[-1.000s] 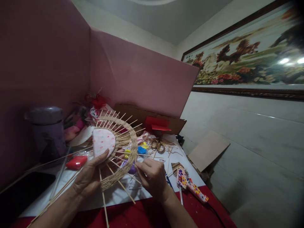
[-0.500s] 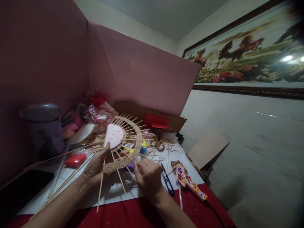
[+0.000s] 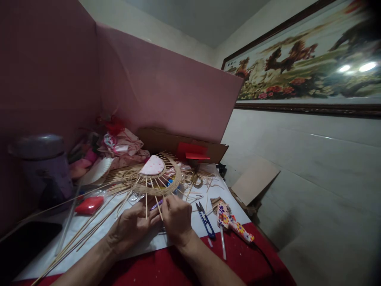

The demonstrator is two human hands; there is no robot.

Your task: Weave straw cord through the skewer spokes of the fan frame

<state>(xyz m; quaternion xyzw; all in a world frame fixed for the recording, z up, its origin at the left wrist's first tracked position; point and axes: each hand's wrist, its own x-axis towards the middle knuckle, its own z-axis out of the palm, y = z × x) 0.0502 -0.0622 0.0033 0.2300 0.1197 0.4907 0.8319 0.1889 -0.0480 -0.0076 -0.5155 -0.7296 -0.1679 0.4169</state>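
A round woven piece (image 3: pixel 177 174) with thin sticks radiating outward and a pale pink spotted half-circle patch (image 3: pixel 153 165) is tilted above the table. My left hand (image 3: pixel 132 224) lies palm up beneath its lower left edge, fingers stretched out and apart under the sticks. My right hand (image 3: pixel 177 216) is closed at the lower right rim, its thumb and fingers pinched round one of the lower sticks. The fingertips of both hands are close together below the rim.
Blue thread snips (image 3: pixel 206 222) and a floral glue gun (image 3: pixel 233 224) lie at the right. A red packet (image 3: pixel 89 205), long loose sticks and a black phone-like object (image 3: pixel 32 246) lie left. Behind stand a lidded purple container (image 3: pixel 44 174) and cardboard (image 3: pixel 157 140).
The woven piece has turned and tilted flatter. My left hand has left its rim and moved below it, and my right hand has shifted slightly left. The view has shifted right.
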